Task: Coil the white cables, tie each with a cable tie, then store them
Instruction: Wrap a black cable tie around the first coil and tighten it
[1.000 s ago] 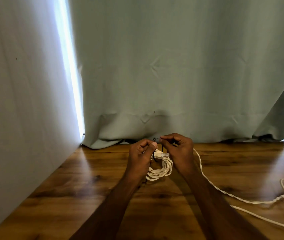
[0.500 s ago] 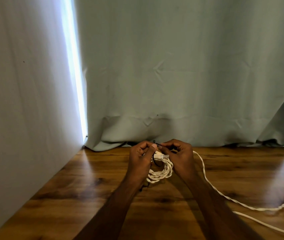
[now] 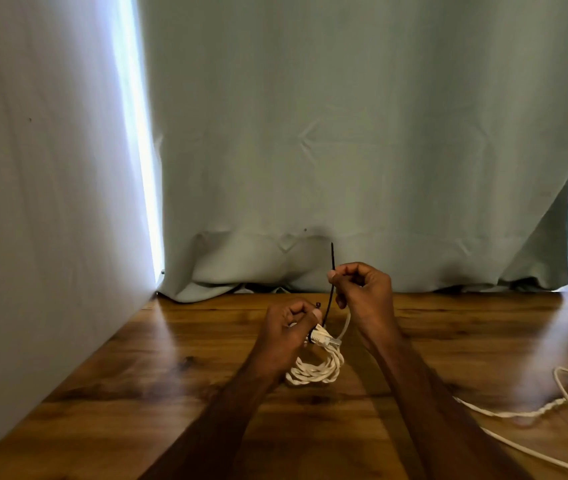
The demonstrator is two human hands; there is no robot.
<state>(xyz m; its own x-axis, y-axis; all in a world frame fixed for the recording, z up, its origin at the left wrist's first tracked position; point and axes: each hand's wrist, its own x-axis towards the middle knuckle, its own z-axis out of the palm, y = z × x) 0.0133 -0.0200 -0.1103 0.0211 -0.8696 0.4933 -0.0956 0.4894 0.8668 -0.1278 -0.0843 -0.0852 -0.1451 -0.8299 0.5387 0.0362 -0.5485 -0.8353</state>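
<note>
Left hand (image 3: 287, 329) grips the twisted white cable coil (image 3: 317, 370); right hand (image 3: 362, 292) pinches a thin, stiff black cable tie (image 3: 331, 271) above the glossy wood counter (image 3: 171, 393).

Looks like a room in a home: a wooden table (image 3: 109, 393) with a warm grain, pale green curtains (image 3: 345, 133) draped down onto its far edge, daylight glowing through the gaps at both far corners.
</note>
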